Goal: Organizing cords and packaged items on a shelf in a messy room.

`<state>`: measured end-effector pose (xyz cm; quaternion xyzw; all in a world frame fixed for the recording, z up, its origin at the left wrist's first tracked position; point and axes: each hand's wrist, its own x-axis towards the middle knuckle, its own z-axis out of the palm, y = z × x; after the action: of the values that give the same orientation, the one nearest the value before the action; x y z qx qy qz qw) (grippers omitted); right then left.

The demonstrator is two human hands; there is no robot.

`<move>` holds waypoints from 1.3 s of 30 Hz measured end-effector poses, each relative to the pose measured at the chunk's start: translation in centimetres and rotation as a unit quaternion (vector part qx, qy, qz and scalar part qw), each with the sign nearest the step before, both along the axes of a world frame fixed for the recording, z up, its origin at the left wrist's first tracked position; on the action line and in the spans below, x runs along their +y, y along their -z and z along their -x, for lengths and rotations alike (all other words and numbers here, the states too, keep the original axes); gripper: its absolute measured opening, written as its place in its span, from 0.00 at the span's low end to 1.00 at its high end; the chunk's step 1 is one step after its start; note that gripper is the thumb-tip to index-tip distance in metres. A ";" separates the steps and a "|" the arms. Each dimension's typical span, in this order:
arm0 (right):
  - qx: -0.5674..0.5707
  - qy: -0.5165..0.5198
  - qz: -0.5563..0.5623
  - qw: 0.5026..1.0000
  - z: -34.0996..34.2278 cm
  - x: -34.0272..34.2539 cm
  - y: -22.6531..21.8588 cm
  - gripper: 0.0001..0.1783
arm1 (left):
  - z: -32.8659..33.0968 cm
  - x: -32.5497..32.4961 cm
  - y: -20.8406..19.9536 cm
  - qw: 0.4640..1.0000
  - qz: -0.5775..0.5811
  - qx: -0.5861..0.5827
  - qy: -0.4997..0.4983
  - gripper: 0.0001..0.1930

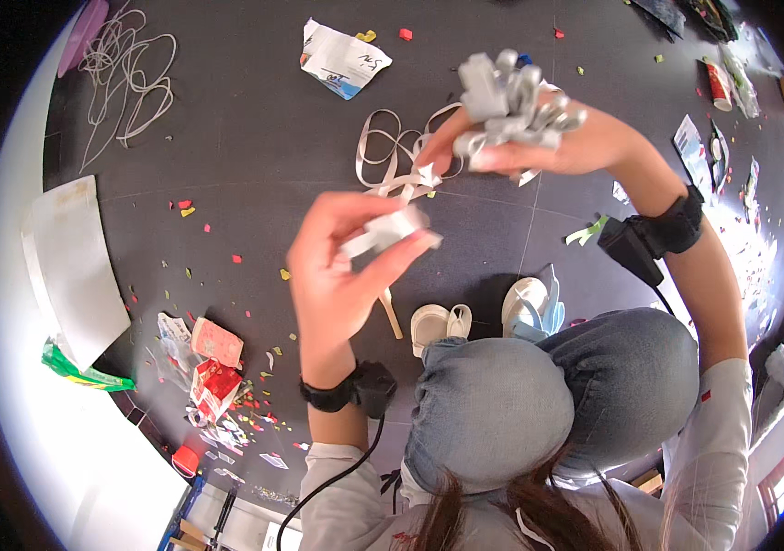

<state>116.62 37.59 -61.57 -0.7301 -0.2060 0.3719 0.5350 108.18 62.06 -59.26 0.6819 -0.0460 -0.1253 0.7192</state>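
- Nearest is the pair of blue jeans (493, 413), knees bent; the person seems to be squatting so that both hands come close to the floor.
- Just beyond the jeans are two pale shoes (430, 326), with a light blue strip (552, 310) at the right one.
- Ahead and to the left of the jeans, the left hand (332, 266) is nearly closed, pinching a white piece (392, 230) between thumb and fingers. The piece is blurred; its long axis runs mostly sideways across the jeans, its free end pointing right. The pinch probably keeps that end clear.
- Farther beyond the jeans and slightly right, the right hand (566, 147) is curled around a grey bundle (511, 106), its fingertips reaching left near the white piece. The rounded loops point right, away from the left hand, and a blocky part points left and outward; blur leaves the long axis uncertain. It is likely gathered in the palm to free those fingertips.
- Straight out past the hands from the jeans, pale ribbon loops (378, 151) lie loose; whether they join either held thing cannot be told.
- Farthest from the jeans lie a torn packet (346, 60) and, well to its left, a tangled cord (130, 87).
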 end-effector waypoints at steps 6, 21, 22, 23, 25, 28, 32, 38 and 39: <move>0.082 -0.054 0.040 0.994 1.4 2.7 0.0 0.21 | 0.5 -1.8 2.7 0.998 0.057 0.030 0.013 0.15; 0.150 -0.073 -0.054 0.985 2.8 3.0 1.7 0.17 | 1.3 -1.4 5.2 0.994 0.064 0.090 0.006 0.19; 0.154 -0.033 -0.059 0.986 2.8 2.9 1.3 0.16 | 1.4 -1.6 5.6 0.996 0.066 0.052 -0.010 0.22; 0.169 -0.043 -0.021 0.985 2.6 2.9 1.2 0.15 | 1.4 -1.6 6.1 0.997 0.069 0.014 -0.026 0.24; 0.122 -0.026 -0.057 0.991 2.6 2.9 1.4 0.13 | 1.2 -1.9 6.8 0.999 0.030 -0.019 0.036 0.29; 0.117 0.017 -0.154 0.981 2.1 3.1 0.8 0.12 | 1.7 -2.8 6.9 0.991 -0.082 -0.032 0.102 0.23; 0.044 0.053 -0.170 0.983 1.0 2.7 0.7 0.18 | 2.1 -2.6 8.7 0.990 -0.130 -0.019 0.045 0.07; 0.063 0.120 -0.340 0.931 -1.3 -1.3 1.3 0.18 | 2.7 -0.3 9.0 0.970 -0.187 0.117 0.103 0.12; 0.119 0.107 -0.405 0.900 -2.2 -2.9 1.5 0.21 | 3.1 0.1 9.5 0.970 -0.186 0.117 0.105 0.12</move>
<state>118.82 34.70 -63.05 -0.4184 -0.1941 0.2805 0.8418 105.13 62.18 -68.79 0.7758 -0.0088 -0.2849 0.5629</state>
